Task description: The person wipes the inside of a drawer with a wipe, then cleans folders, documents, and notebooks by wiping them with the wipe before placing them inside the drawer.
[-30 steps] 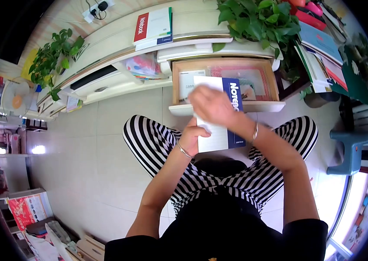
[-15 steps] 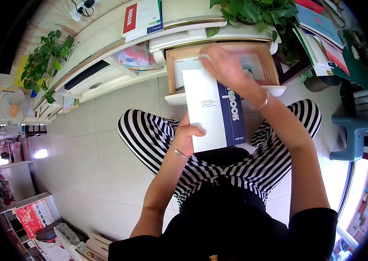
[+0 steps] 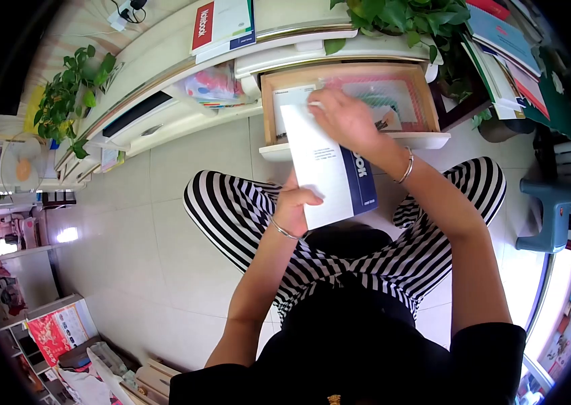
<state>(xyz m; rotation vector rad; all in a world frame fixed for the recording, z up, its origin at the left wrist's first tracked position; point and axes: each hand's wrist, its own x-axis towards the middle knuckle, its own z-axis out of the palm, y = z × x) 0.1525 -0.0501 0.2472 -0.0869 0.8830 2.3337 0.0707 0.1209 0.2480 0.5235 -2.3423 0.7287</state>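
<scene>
A white and dark blue notebook (image 3: 322,175) is held over my lap, tilted slightly. My left hand (image 3: 295,202) is closed on its lower left edge, with the thumb on top of the cover. At its upper end, my right hand (image 3: 346,118) has curled fingers close together and covers part of the blue strip. Something whitish shows at those fingertips, too small to make out. Just beyond the notebook, a pulled-out drawer (image 3: 434,111) holds papers and a pink-and-green patterned item (image 3: 407,94), partly hidden by my right hand.
On the white cabinet top lie more notebooks (image 3: 221,27) beside a leafy plant (image 3: 400,20). Books and papers (image 3: 501,50) are piled at the right. A blue stool (image 3: 548,212) stands on the floor to the right. Another plant (image 3: 73,94) is at the left.
My right hand has come down from over the drawer to the notebook's upper end. The notebook has tilted slightly in my left hand, which keeps its hold. The view has shifted a little.
</scene>
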